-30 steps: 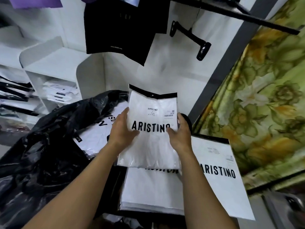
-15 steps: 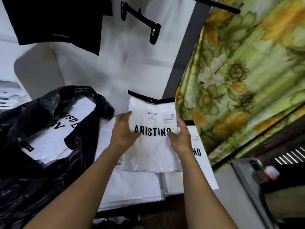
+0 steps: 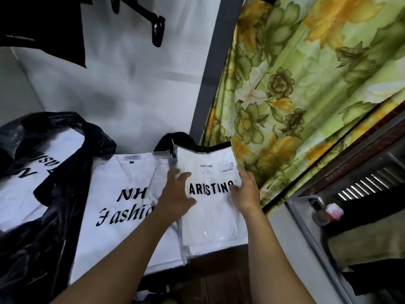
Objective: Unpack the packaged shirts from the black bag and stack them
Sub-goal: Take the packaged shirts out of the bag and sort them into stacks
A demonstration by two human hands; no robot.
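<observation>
Pressing flat-fingered on its left edge, the left hand [image 3: 177, 194] is steadying while the right hand [image 3: 246, 193] is pinching the right edge of the Aristino shirt packet [image 3: 211, 220], probably light, floppy, slick, best held edgewise, lying stacked right of the black bag [image 3: 54, 194].
</observation>
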